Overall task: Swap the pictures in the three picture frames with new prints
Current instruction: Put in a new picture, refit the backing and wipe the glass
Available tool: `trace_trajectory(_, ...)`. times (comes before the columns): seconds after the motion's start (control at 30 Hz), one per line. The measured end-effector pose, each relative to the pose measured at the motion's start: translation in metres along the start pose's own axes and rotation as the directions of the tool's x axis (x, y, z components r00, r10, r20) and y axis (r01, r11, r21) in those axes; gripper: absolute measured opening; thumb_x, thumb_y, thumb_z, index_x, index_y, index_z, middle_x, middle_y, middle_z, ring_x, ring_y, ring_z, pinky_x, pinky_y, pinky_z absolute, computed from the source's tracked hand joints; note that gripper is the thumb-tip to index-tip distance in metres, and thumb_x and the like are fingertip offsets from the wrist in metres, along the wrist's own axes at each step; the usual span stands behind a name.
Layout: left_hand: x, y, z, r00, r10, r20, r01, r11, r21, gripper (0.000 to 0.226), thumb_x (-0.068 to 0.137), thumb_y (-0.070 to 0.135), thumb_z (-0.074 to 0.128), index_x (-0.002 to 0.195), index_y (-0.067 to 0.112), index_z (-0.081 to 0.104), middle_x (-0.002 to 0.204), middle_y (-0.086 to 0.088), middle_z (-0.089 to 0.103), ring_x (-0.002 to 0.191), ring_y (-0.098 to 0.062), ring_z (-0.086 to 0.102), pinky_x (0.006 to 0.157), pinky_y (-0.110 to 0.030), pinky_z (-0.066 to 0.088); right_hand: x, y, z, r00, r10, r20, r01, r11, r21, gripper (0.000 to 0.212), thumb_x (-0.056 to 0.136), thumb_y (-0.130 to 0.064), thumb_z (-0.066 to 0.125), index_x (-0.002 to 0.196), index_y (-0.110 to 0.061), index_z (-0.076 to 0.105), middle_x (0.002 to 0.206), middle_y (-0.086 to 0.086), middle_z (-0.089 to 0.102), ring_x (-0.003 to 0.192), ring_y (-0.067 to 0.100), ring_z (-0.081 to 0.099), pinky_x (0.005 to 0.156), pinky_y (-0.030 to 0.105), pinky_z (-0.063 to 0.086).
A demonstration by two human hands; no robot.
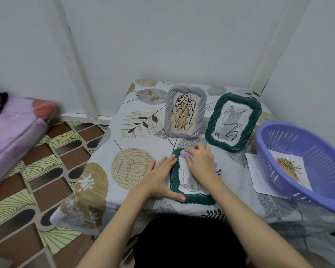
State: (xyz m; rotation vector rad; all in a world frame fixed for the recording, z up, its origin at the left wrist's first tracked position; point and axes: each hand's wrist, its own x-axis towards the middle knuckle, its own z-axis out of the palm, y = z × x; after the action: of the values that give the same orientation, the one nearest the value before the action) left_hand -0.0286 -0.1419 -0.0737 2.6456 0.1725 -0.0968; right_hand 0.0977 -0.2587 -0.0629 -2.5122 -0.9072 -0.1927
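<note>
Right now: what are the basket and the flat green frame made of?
Basket: moulded plastic by the look, lilac, slightly glossy, slotted walls. Green frame: probably moulded plastic or resin, dark green with a rope-twist rim and faint sheen; painted wood can't be ruled out.

Bare tablecloth (pixel 141 144) left of frames (pixel 185 113)

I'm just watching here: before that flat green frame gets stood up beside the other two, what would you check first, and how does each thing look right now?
1. Flat green frame steadied: ok, the left hand lies flat against its left edge.
2. Wiping finished: not ok, the right hand presses a purple cloth on the glass.
3. Print inside the flat frame: ok, a sketch shows under the glass.
4. Back panel closed: cannot tell, it faces down.
5. Grey frame and standing green frame upright: ok.
6. Old print stowed: ok, one lies in the purple basket.
</note>
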Motion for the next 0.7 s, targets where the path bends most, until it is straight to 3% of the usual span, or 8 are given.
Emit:
trace_trajectory(0.13, 0.0, 0.0, 0.0, 1.0, -0.005, -0.003, 0.005, 1.0, 0.001, 0.133, 0.041, 0.087, 0.048, 0.148, 0.026, 0.0, 0.156, 0.013, -0.003, 0.143, -0.006, -0.008, 0.117, -0.042, -0.01, -0.013, -0.006, -0.001, 0.996, -0.075, 0.054, 0.068, 0.99, 0.125, 0.026, 0.092, -0.035, 0.051, 0.109, -0.022, 0.065, 0.112, 0.002, 0.049, 0.095, 0.017, 0.035, 0.085, 0.037, 0.041)
trace_trajectory(0.23, -0.001, 0.001, 0.0, 1.0, -0.002, 0.004, 0.002, 1.0, 0.002, 0.131, 0.045, 0.084, 0.056, 0.148, 0.026, 0.0, 0.156, 0.013, -0.003, 0.143, -0.006, -0.008, 0.117, -0.041, -0.011, -0.021, 0.014, -0.017, 0.979, -0.147, 0.141, 0.142, 0.989, 0.038, 0.025, 0.091, -0.038, 0.05, 0.111, -0.032, 0.063, 0.113, -0.005, 0.046, 0.099, 0.014, 0.035, 0.083, 0.033, 0.034)
trace_trajectory(0.37, -0.002, 0.001, -0.001, 1.0, -0.019, 0.007, 0.019, 1.0, -0.004, 0.127, 0.053, 0.075, 0.067, 0.148, 0.025, 0.0, 0.156, 0.014, -0.004, 0.143, -0.006, -0.009, 0.117, -0.041, -0.011, -0.02, 0.01, -0.016, 0.995, -0.054, 0.083, 0.056, 0.998, -0.021, 0.026, 0.092, -0.04, 0.047, 0.111, -0.032, 0.063, 0.114, -0.003, 0.048, 0.101, 0.02, 0.039, 0.078, 0.031, 0.026)
trace_trajectory(0.5, -0.001, 0.001, 0.0, 1.0, -0.018, 0.014, 0.018, 1.0, 0.005, 0.131, 0.046, 0.083, 0.057, 0.148, 0.025, 0.0, 0.157, 0.013, -0.004, 0.143, -0.006, -0.01, 0.117, -0.04, -0.011, -0.056, 0.003, -0.011, 0.968, -0.252, -0.01, 0.252, 0.967, -0.035, 0.033, 0.087, -0.045, 0.041, 0.091, -0.028, 0.069, 0.099, 0.001, 0.06, 0.081, 0.025, 0.053, 0.066, 0.03, 0.034)
trace_trajectory(0.57, -0.001, 0.002, -0.001, 0.999, -0.016, 0.03, 0.016, 1.0, 0.0, 0.129, 0.05, 0.079, 0.063, 0.148, 0.024, -0.001, 0.156, 0.013, -0.006, 0.143, -0.006, -0.01, 0.117, -0.041, -0.012, -0.064, 0.015, -0.014, 0.957, -0.289, -0.033, 0.286, 0.955, -0.074, 0.03, 0.084, -0.044, 0.042, 0.085, -0.03, 0.068, 0.094, -0.002, 0.061, 0.075, 0.023, 0.054, 0.061, 0.029, 0.035)
trace_trajectory(0.7, -0.003, 0.005, -0.004, 0.999, -0.027, 0.03, 0.027, 1.0, -0.007, 0.124, 0.057, 0.071, 0.068, 0.148, 0.024, -0.001, 0.156, 0.013, -0.006, 0.143, -0.007, -0.011, 0.117, -0.041, -0.012, -0.035, 0.004, -0.016, 0.994, -0.104, 0.016, 0.105, 0.994, -0.035, 0.024, 0.091, -0.036, 0.049, 0.097, -0.024, 0.069, 0.103, 0.003, 0.055, 0.088, 0.024, 0.044, 0.073, 0.03, 0.029)
